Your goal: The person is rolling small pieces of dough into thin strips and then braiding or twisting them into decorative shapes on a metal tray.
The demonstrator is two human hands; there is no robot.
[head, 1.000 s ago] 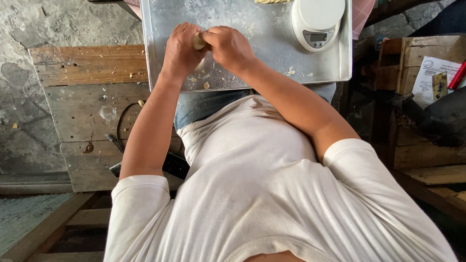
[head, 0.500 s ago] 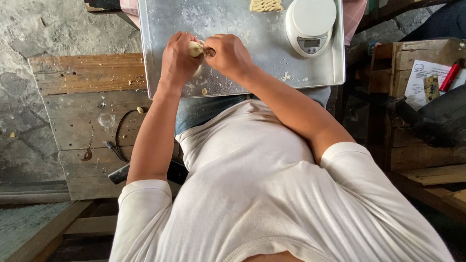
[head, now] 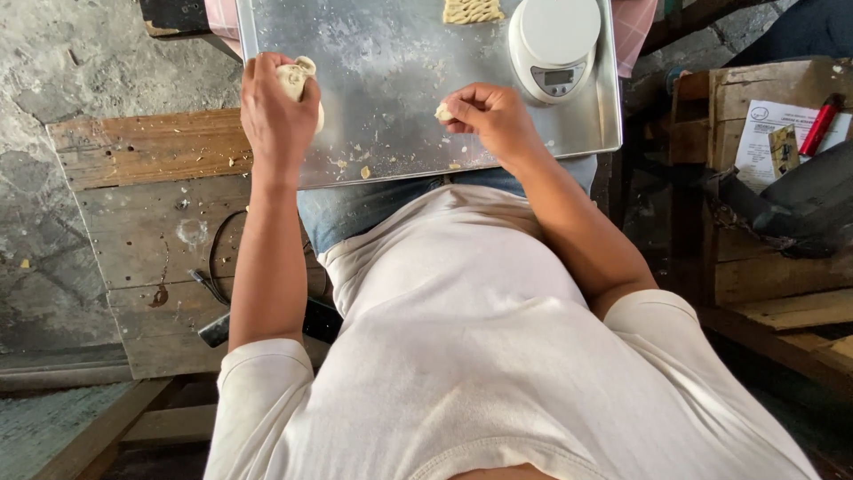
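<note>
A pale, soft lump of dough (head: pixel 300 82), lumpy and rounded with a folded knob at its top, sits clamped in the left hand (head: pixel 277 111) at the left edge of a flat, rectangular metal tray (head: pixel 391 80), the fingers curled tight around it. A much smaller pinch of the same pale dough (head: pixel 443 112) is gripped between the thumb and fingertips of the right hand (head: pixel 493 120), which rests low over the tray's near middle; the two hands are well apart. The tray's dull silver surface is dusted with white flour smears and scattered with small yellowish crumbs (head: pixel 363 171) near its front edge. At the far edge lies a ridged, plaited strip of dough (head: pixel 473 10), only partly in view. Just to its right stands a round white kitchen scale (head: pixel 553 44) with a smooth plate and a small grey display. The tray rests across the person's lap, over blue denim and a soft white cotton shirt (head: pixel 480 347). To the left is a rough, weathered wooden bench (head: pixel 133 204) with flecks of crumb, and to the right a worn wooden crate (head: pixel 755 187) holding a paper sheet and a red pen (head: pixel 819 124).
</note>
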